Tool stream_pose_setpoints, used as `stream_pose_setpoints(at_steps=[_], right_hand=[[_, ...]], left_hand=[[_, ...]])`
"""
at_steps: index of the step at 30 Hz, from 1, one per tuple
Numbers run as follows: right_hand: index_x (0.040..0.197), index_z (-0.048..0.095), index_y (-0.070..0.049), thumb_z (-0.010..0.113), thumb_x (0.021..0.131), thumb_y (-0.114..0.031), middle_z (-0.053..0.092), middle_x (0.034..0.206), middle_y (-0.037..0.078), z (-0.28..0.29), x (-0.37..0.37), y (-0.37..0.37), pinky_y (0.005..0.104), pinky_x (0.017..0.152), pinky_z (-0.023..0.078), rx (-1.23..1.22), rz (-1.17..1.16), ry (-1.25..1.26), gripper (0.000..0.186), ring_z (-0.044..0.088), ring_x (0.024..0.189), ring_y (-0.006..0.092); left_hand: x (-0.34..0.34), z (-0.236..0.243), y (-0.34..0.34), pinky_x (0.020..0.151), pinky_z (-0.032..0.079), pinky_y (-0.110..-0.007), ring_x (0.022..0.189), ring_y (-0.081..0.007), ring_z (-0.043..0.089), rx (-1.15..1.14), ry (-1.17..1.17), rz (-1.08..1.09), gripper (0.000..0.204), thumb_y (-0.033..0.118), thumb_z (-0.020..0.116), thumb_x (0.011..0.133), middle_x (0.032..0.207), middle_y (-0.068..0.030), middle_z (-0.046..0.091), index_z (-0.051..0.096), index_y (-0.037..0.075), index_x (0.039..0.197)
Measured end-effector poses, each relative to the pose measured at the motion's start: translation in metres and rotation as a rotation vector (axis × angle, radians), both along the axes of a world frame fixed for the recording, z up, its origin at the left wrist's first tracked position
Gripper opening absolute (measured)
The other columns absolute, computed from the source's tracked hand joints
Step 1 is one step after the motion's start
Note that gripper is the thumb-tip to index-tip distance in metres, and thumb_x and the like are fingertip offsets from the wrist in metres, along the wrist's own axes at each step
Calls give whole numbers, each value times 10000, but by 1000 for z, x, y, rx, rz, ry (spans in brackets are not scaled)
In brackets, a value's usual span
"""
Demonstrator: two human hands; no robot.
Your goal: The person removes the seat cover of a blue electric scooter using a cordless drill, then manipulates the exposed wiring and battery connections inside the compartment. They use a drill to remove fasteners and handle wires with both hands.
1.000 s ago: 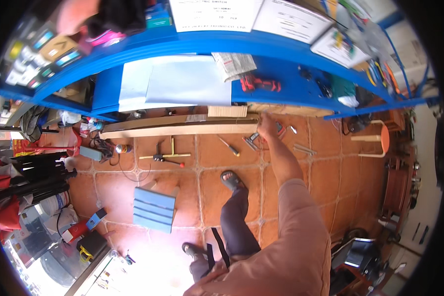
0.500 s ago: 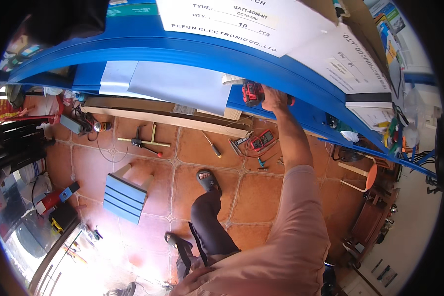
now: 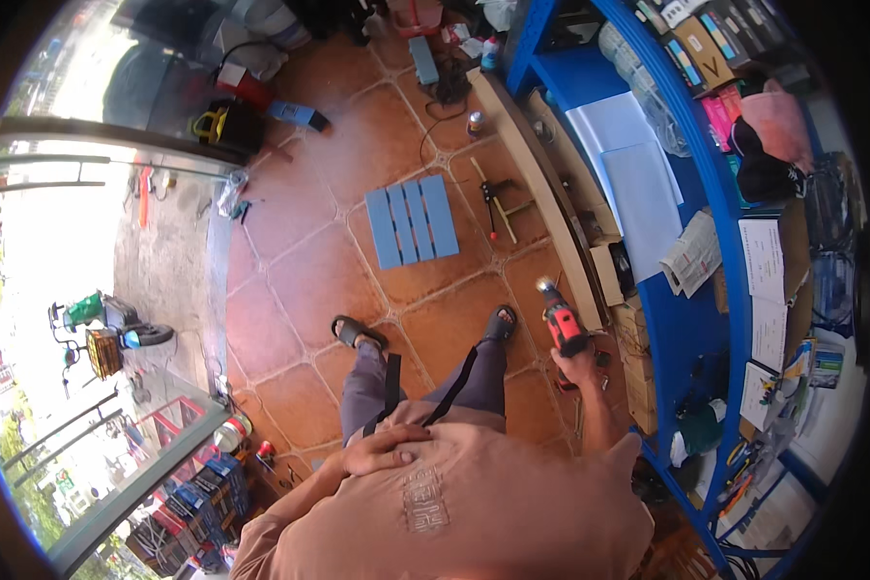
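My right hand [image 3: 575, 365] grips a red-and-black cordless drill [image 3: 568, 327], held upright over the floor beside the blue shelving, its tip catching the light. My left hand [image 3: 385, 449] lies on the front of my shirt with the fingers extended. Ahead of my sandaled feet stands a small slatted blue stool [image 3: 390, 227]. Right of it on the tiles lies a T-shaped tool with a red-tipped handle [image 3: 498, 208].
Blue shelving [image 3: 713, 179] with paper sheets, boxes and bags lines the right. A long cardboard piece [image 3: 499, 111] lies along its foot. A glass door [image 3: 145, 425] opens at left onto pavement with a parked scooter [image 3: 116, 329]. Bags and tools crowd the far wall.
My right hand has lifted the drill off the lower shelf and brought it out toward me. The view has swung left, so the shelving now stands at the right.
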State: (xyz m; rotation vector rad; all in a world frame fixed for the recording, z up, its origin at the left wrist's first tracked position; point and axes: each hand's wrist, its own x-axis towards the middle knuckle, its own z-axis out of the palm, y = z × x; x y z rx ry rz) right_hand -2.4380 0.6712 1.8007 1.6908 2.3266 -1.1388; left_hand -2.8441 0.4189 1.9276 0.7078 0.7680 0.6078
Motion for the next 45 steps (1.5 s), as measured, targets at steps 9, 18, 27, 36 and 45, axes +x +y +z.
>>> stream_pose_setpoints(at_steps=[9,18,27,36,45], right_hand=[[1089,647,-25,664,790,-102,662,998,161,70,-470,-122,436,804,520,-58,772,556,309,634,910,367],[1158,594,-24,622,852,-20,660,975,54,86,-712,-224,327,757,536,-883,793,774,308,638,891,145],[1071,652,-37,680,856,0,682,973,71,31,-948,-264,338,774,538,-922,982,871,220,661,880,169],[1202,587,-40,667,871,-11,672,1060,81,21,-1101,-321,346,825,536,-1229,789,781,342,639,967,158],[1159,629,-29,690,869,-9,683,1021,71,-18,-1225,-409,327,819,553,-1150,806,673,297,665,965,168]], left_hand=[[-275,-55,-119,878,515,-326,1017,-156,607,-247,135,1116,493,245,569,1003,1308,-120,557,427,15,1416],[-465,-30,-179,877,518,-390,1039,-203,611,-32,-350,1661,633,535,423,1013,1328,-131,555,385,56,1425],[-622,-87,-261,935,515,-405,1104,-264,607,149,-394,1936,809,678,543,889,1249,-137,573,408,64,1397],[-751,-76,-251,1089,405,-414,1195,-251,584,141,-537,2019,721,584,713,814,1242,-112,641,552,51,1272],[-889,-81,-326,810,549,-422,898,-247,650,108,-712,2230,323,414,734,870,963,-101,679,632,117,944]])
